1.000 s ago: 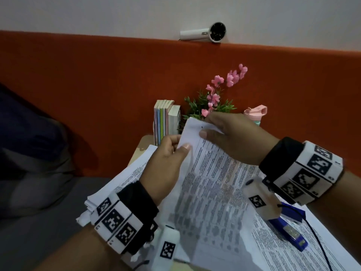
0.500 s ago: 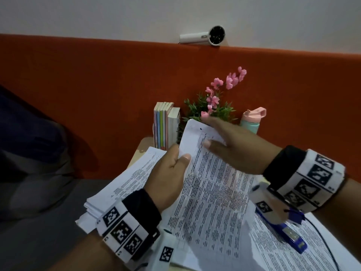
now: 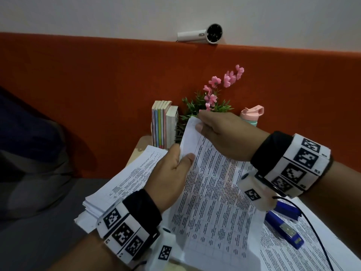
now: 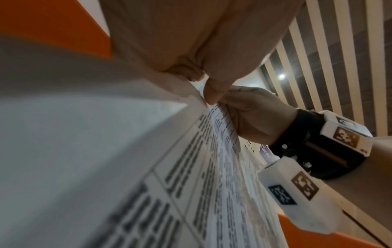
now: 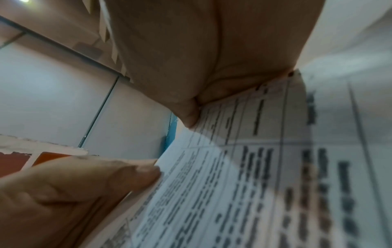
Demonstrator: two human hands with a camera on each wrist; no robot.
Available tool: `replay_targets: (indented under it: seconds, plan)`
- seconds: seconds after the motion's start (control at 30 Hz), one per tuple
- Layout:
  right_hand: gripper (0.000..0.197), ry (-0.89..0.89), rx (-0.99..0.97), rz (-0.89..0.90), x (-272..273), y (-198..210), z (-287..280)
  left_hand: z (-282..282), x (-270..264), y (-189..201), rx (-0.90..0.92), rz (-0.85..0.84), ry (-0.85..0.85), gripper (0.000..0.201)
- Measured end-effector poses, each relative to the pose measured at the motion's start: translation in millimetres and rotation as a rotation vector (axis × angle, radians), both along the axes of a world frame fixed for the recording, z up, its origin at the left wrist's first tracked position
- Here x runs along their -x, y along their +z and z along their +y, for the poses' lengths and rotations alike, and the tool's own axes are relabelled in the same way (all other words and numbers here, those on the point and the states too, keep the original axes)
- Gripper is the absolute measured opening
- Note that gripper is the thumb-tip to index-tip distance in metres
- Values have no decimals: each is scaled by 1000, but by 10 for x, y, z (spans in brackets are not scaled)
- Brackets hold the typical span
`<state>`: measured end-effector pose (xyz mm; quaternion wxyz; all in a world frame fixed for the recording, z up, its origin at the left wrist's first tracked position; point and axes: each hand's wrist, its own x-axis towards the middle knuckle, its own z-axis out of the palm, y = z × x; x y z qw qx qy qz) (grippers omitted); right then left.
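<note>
A set of printed sheets (image 3: 213,194) with table text is lifted off the table and stands tilted. My left hand (image 3: 172,173) pinches its left edge between thumb and fingers. My right hand (image 3: 216,132) pinches the top corner of the same printed sheets (image 4: 191,167). In the right wrist view my thumb lies on the printed face of the sheets (image 5: 244,176), and my left thumb presses the edge lower down. A blue stapler (image 3: 283,225) lies on papers under my right wrist.
A thick stack of printed papers (image 3: 127,178) lies left of my left hand, more sheets (image 3: 289,257) at the right. Upright books (image 3: 164,124), a pink-flowered plant (image 3: 213,96) and a pink-lidded bottle (image 3: 252,114) stand by the orange partition (image 3: 97,85). A white device (image 3: 201,34) sits on top of it.
Both hands have stayed on the sheets. The sheets have tilted up a little more, and the right hand's grip has shifted toward the top corner.
</note>
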<state>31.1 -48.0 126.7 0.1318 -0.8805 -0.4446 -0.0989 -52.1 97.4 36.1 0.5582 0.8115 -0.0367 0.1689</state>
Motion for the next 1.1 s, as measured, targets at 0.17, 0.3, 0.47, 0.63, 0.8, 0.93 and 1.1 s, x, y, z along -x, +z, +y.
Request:
replay_targets:
  seconds: [0.17, 0.3, 0.47, 0.63, 0.8, 0.93, 1.1]
  plan:
    - [14, 17, 39, -1, 27, 70, -16, 9, -1, 4, -4, 10, 6, 26]
    - [41, -56, -53, 16, -36, 162, -137, 55, 7, -8, 54, 22, 19, 24]
    - [39, -89, 20, 144, -61, 208, -434, 135, -8, -55, 148, 57, 7, 21]
    - [21, -65, 115, 154, -68, 53, -489, 73, 0, -88, 171, 82, -43, 21]
    - [19, -73, 152, 170, -110, 18, -526, 44, 36, -72, 136, 56, -38, 22]
    - [24, -73, 224, 135, -72, 7, -474, 54, 43, -47, 88, 64, -6, 22]
    - [23, -265, -231, 274, -317, 37, -825, 142, 13, -77, 17, 67, 69, 23]
